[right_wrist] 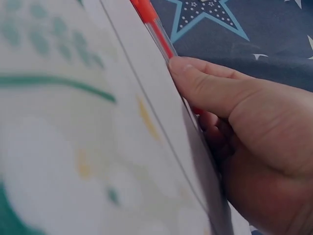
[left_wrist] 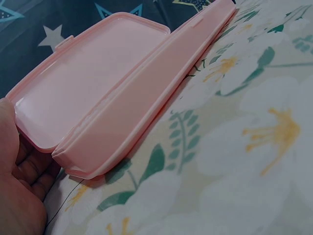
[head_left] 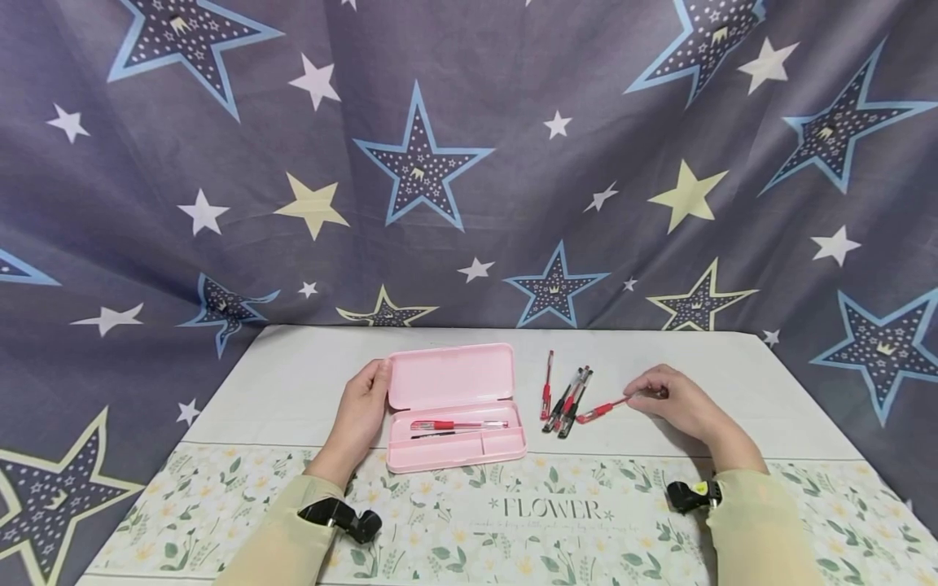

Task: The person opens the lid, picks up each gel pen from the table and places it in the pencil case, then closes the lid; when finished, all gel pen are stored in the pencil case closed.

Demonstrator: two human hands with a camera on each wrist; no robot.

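A pink pencil case [head_left: 450, 457] lies with its lid [head_left: 451, 378] raised, and a red gel pen [head_left: 458, 425] and a dark, thin pen [head_left: 432, 435] are inside. My left hand [head_left: 363, 407] holds the lid's left edge, thumb [left_wrist: 7, 122] at the front and fingers behind. Over on the right, my right hand [head_left: 674, 399] pinches another red gel pen [head_left: 601, 409] near one end; its red grip points left, low over the table. In the right wrist view the thumb [right_wrist: 188, 73] presses on the pen's clear barrel [right_wrist: 161, 39].
Between the case and my right hand lie several black and red pens [head_left: 567, 403] in a bunch. One red pen [head_left: 547, 387] lies apart, just left of them. A flower-print cloth [head_left: 557, 521] covers the table's near part; a star-patterned curtain [head_left: 469, 268] hangs behind.
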